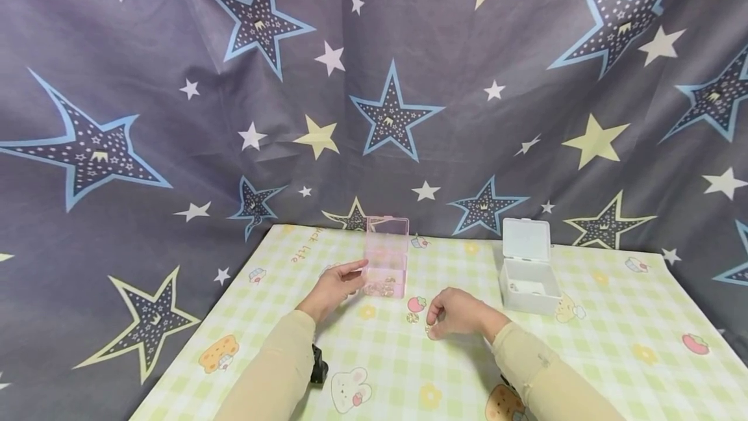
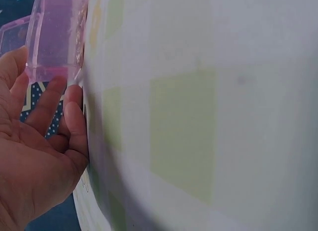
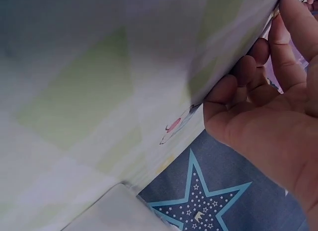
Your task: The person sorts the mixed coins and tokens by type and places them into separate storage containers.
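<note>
A pink see-through box [image 1: 399,288] stands with its lid raised, several small gold round pieces [image 1: 387,290] inside it. At its left side is my left hand [image 1: 337,286], fingers loosely extended and touching the wall; the left wrist view shows fingertips right at the pink box [image 2: 54,47]. My right hand [image 1: 458,312] is down on the table, thumb and forefinger pinching a small gold round piece [image 1: 428,329], mostly hidden by the fingertips. Just left of it another gold round piece [image 1: 412,318] lies on the cloth. In the right wrist view the other fingers of my right hand [image 3: 268,99] are curled against the table.
A white box [image 1: 530,304] with its lid raised stands to the right of my right hand, a few small pieces inside. Under everything lies a green-and-white checked tablecloth [image 1: 397,356] with cartoon prints. A grey star-patterned curtain [image 1: 444,174] hangs behind the table.
</note>
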